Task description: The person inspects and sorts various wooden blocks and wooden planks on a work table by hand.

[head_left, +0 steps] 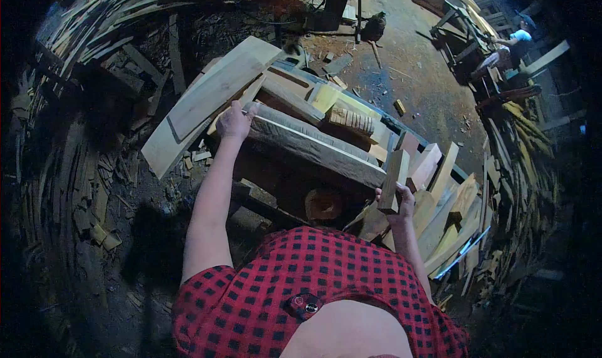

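Note:
My left hand (236, 121) is closed at the left end of a long, thick wooden beam (313, 146), near a thin pencil-like stick. The beam slants down to the right in front of me. My right hand (399, 202) grips a short rectangular wood block (394, 181) beside the beam's right end. Wide pale boards (216, 94) lie beyond my left hand. Behind the beam rests a notched wood piece (352, 119) among other planks.
More cut wood pieces (442, 201) lean at the right. Long strips and scraps (81, 182) cover the floor at the left. A person (520, 37) sits at the far upper right near a wooden bench (461, 38). A dark stand (343, 10) is at the top.

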### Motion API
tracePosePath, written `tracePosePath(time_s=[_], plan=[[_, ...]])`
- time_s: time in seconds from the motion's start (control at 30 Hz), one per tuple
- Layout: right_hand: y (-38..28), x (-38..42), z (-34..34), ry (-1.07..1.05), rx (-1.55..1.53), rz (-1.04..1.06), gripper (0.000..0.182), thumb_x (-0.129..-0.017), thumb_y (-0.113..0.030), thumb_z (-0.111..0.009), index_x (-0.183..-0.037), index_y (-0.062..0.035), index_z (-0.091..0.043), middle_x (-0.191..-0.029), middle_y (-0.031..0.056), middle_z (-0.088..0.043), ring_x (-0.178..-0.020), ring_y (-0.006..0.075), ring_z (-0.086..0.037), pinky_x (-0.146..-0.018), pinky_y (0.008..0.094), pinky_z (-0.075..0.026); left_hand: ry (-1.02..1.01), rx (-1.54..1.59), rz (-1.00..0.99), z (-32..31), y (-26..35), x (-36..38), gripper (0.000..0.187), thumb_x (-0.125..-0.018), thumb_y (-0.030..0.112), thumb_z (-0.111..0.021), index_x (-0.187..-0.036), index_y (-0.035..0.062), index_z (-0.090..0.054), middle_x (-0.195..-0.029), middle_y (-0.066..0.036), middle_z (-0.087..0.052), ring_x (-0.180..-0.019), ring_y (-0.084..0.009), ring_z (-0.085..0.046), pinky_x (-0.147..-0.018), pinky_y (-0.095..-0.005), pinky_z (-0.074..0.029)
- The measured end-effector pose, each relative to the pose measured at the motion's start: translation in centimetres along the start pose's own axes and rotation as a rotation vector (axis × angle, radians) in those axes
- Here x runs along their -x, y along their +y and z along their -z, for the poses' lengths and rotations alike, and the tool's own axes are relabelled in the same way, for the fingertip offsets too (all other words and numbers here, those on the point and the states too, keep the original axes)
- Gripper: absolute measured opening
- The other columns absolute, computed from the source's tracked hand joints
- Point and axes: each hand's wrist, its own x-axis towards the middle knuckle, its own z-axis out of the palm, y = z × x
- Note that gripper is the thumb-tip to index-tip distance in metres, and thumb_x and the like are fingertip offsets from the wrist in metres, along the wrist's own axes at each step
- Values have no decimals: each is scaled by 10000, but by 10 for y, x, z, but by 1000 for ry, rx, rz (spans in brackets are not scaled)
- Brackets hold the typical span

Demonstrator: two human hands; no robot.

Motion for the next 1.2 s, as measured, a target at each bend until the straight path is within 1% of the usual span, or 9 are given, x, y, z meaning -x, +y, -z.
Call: tracePosePath(time_s=[0.07,0.3,0.4,0.53,0.63,0.67,0.9,0.93,1.2], plan=[[-7,4,-11,81,123,-12,429,-815,-286,-562,-1111,20,-505,-918,151,-613,-814,296,-658,-646,391,-558,32,55,13,-10,8,-3,559,-809,573,-588,-1032,65,-518,-970,-241,-631,-890,-409,-616,-764,-528,-462],[-21,2,-44,104,576,176,502,-773,-132,-655,-1219,-10,-459,-972,102,-580,-720,236,-636,-620,359,-537,321,2,-143,-16,3,13,426,-821,428,-624,-1032,61,-584,-992,-172,-604,-975,-359,-564,-845,-493,-429],[-25,-10,-39,-157,1011,432,710,-700,-73,-728,-1338,-77,-415,-1078,77,-551,-957,228,-576,-819,366,-486,385,114,-87,-31,-10,28,369,-824,357,-626,-1063,76,-606,-1042,-151,-589,-1024,-340,-527,-887,-465,-405],[-25,-2,-92,-218,1640,610,698,-669,-157,-750,-1309,-220,-478,-987,126,-540,-942,310,-535,-816,405,-456,562,382,-96,-65,-27,30,312,-846,301,-608,-1058,72,-608,-1024,-150,-589,-1006,-343,-534,-882,-453,-404],[-19,-12,-86,-378,2012,818,733,-675,-167,-746,-1349,-196,-459,-1001,106,-516,-939,311,-501,-813,399,-445,594,382,-96,-59,-21,35,306,-851,291,-604,-1060,67,-605,-1028,-153,-583,-1006,-346,-529,-887,-452,-401],[-16,-13,-86,-365,2011,869,612,-699,-176,-703,-1276,-228,-506,-930,113,-507,-901,325,-495,-757,423,-455,589,415,-93,-58,-19,39,312,-858,279,-598,-1083,63,-596,-1038,-162,-568,-1016,-352,-518,-892,-452,-400],[-1,-34,-109,-468,2061,985,563,-777,-177,-651,-1315,-223,-490,-951,121,-497,-896,322,-507,-763,426,-450,576,502,-80,-60,-12,42,343,-890,280,-547,-1143,48,-548,-1071,-189,-531,-1048,-362,-497,-921,-446,-390],[5,-39,-129,-484,2085,882,555,-793,-186,-644,-1324,-213,-483,-973,132,-504,-924,332,-509,-782,435,-448,578,508,-67,-56,-9,44,343,-890,280,-547,-1143,48,-548,-1071,-189,-531,-1048,-362,-497,-921,-446,-390],[103,-152,-276,-704,1868,1157,632,-765,-206,-640,-1360,-243,-431,-1070,175,-496,-1018,373,-495,-823,466,-444,529,500,-54,-63,-17,40,325,-926,249,-472,-1177,53,-536,-1107,-205,-533,-1095,-396,-458,-974,-493,-330]])
